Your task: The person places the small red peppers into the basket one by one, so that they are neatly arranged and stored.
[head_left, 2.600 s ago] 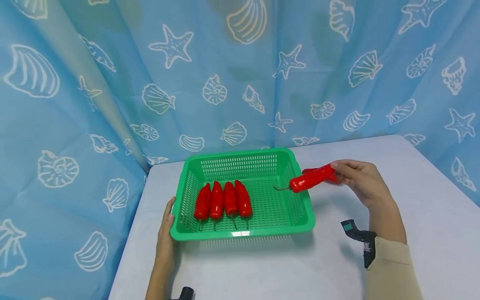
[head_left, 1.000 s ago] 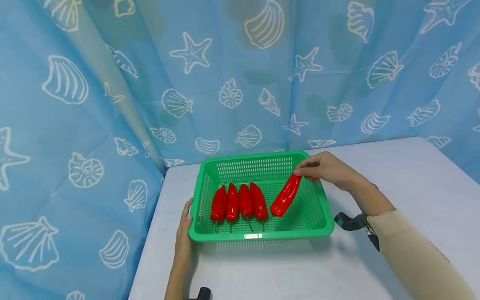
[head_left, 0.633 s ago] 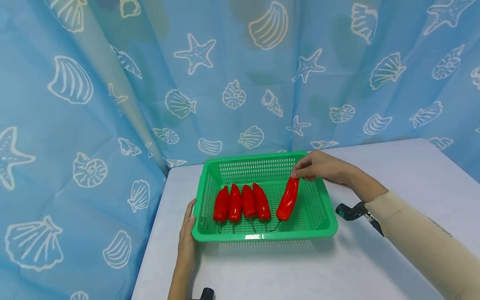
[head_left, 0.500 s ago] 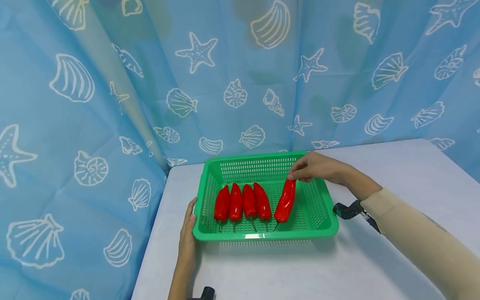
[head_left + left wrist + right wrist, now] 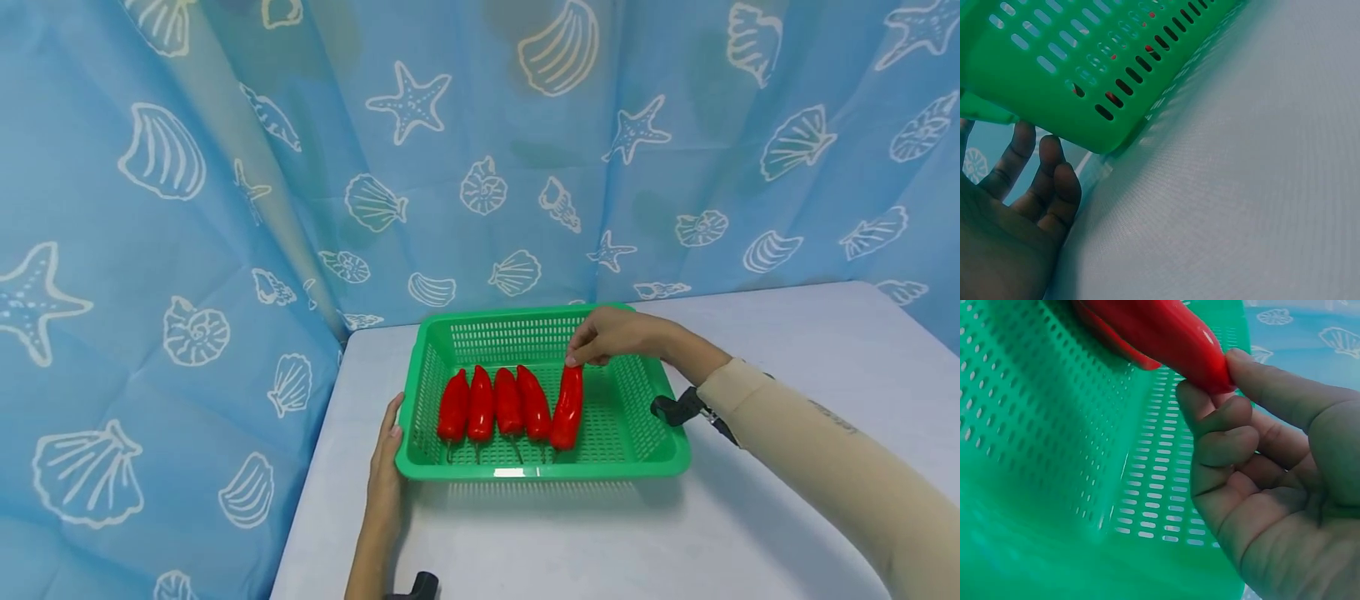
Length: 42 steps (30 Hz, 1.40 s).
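Note:
My right hand (image 5: 618, 337) pinches a red pepper (image 5: 567, 412) by its pointed tip, between thumb and fingers. The pepper hangs inside the green basket (image 5: 480, 473), stem end down, just right of several red peppers (image 5: 480, 408) lined up in a row. Seen from the right wrist, the thumb and fingers (image 5: 1229, 412) meet at the tip of the pepper (image 5: 1166, 337). My left hand (image 5: 386, 467) rests against the basket's left side, its thumb at the rim. In the left wrist view, its loosely bent fingers (image 5: 1054, 175) touch the outer wall below the rim.
The basket stands on a white-covered table (image 5: 525, 542). A blue curtain (image 5: 480, 167) with shell and starfish prints hangs behind the table and along its left side. My right forearm (image 5: 795, 450) reaches across from the right.
My right hand has carried the pepper from right of the basket leftward into it and turned it stem-down beside the row. The pepper seen behind it on the table is out of sight.

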Each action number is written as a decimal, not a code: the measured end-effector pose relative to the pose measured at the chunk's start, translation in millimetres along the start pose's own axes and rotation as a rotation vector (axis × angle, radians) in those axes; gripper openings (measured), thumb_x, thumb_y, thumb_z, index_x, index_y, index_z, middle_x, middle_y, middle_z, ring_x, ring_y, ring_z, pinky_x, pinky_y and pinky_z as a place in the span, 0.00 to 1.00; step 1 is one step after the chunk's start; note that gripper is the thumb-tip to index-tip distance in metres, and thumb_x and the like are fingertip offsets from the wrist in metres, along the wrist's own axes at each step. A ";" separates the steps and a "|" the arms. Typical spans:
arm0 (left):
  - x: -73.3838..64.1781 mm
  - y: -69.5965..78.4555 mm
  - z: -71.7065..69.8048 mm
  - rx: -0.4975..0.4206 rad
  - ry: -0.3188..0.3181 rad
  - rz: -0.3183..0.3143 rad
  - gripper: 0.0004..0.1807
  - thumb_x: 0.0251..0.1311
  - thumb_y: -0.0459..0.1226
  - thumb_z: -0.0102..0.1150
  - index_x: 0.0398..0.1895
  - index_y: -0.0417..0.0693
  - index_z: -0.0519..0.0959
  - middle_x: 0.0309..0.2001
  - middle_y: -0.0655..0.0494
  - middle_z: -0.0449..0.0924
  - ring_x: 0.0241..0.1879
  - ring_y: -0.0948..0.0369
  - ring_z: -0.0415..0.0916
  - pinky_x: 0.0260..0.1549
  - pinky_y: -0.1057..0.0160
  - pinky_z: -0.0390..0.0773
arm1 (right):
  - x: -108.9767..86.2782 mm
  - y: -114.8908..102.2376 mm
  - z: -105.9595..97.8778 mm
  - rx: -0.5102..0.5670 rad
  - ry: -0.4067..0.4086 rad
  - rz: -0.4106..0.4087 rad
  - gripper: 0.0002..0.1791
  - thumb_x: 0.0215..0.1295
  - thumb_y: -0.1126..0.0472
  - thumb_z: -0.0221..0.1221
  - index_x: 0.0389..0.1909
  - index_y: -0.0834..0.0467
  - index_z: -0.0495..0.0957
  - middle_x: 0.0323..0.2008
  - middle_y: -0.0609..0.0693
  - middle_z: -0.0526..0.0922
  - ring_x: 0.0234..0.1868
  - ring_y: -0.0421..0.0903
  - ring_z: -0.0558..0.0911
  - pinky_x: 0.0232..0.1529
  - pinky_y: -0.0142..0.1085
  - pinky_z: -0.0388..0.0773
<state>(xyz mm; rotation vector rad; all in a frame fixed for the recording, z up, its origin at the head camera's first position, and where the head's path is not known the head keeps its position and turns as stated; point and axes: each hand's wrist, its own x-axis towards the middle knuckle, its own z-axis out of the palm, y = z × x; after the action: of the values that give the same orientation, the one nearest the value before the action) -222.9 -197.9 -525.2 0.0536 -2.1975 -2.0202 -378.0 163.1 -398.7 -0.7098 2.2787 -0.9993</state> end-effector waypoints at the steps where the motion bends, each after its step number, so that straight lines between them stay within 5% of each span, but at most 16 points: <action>1: 0.1 -0.2 0.6 -0.007 -0.003 0.002 0.33 0.72 0.63 0.35 0.78 0.71 0.57 0.76 0.68 0.52 0.77 0.58 0.42 0.68 0.33 0.41 | 1.6 1.2 0.5 -0.001 -0.009 -0.004 0.09 0.71 0.58 0.61 0.40 0.60 0.87 0.19 0.50 0.69 0.22 0.47 0.66 0.32 0.40 0.69; 14: 0.8 0.0 3.8 -0.020 -0.022 0.011 0.32 0.72 0.63 0.35 0.77 0.72 0.57 0.76 0.69 0.52 0.77 0.59 0.43 0.69 0.34 0.42 | 18.6 13.9 8.6 0.023 -0.038 0.002 0.10 0.73 0.61 0.59 0.40 0.63 0.86 0.19 0.49 0.70 0.22 0.46 0.66 0.30 0.40 0.68; 31: 2.4 4.7 3.7 0.004 -0.019 0.024 0.31 0.72 0.63 0.35 0.77 0.75 0.58 0.76 0.70 0.54 0.77 0.59 0.44 0.69 0.34 0.44 | 36.7 26.4 22.0 0.033 0.056 0.096 0.13 0.74 0.61 0.57 0.49 0.64 0.84 0.32 0.57 0.81 0.33 0.54 0.77 0.39 0.47 0.76; 42: 0.9 0.3 -1.1 0.006 0.002 0.014 0.28 0.72 0.63 0.34 0.74 0.81 0.59 0.75 0.71 0.54 0.77 0.61 0.45 0.69 0.35 0.44 | 43.6 24.0 25.1 -0.052 0.093 0.130 0.17 0.74 0.60 0.56 0.54 0.68 0.81 0.30 0.56 0.83 0.36 0.55 0.81 0.41 0.47 0.79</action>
<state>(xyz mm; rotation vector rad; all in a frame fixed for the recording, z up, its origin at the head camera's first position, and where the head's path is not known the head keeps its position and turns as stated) -223.6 -199.1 -524.8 0.0407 -2.1968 -2.0050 -398.3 136.6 -443.3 -0.5379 2.4050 -0.9330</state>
